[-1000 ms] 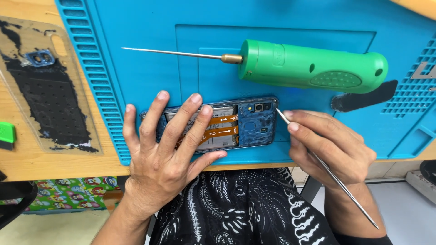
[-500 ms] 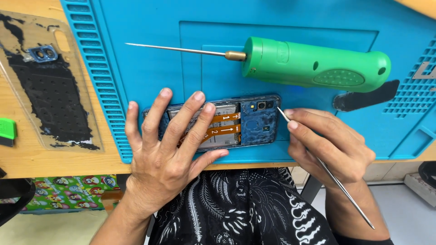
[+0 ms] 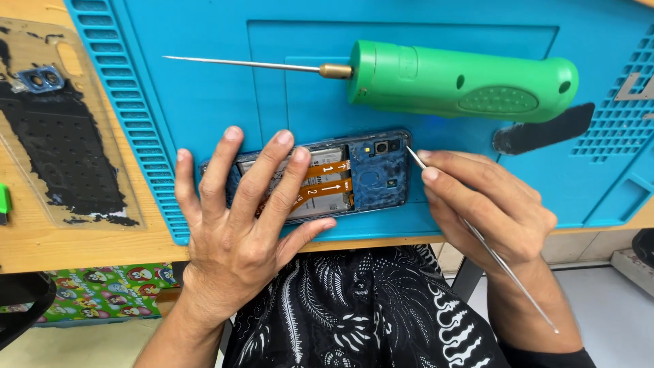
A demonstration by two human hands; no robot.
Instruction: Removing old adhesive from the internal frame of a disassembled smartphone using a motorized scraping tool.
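Observation:
An opened smartphone point(image 3: 371, 178) lies back-up on a blue work mat point(image 3: 204, 95), showing its blue inner frame, battery and orange flex cables. My left hand point(image 3: 238, 225) lies flat over the phone's left half, fingers spread, pressing it down. My right hand point(image 3: 487, 204) grips a thin metal pry tool point(image 3: 477, 235) like a pen. The tool's tip touches the phone's upper right corner, beside the camera.
A green electric screwdriver point(image 3: 463, 82) with a long thin bit lies on the mat above the phone. A removed clear back cover point(image 3: 58, 136) with black adhesive rests on the wooden table at left. A dark flat piece point(image 3: 545, 129) lies right of the phone.
The view has shifted slightly. Both hands stay in place on the phone and the tool tip remains at the upper right corner.

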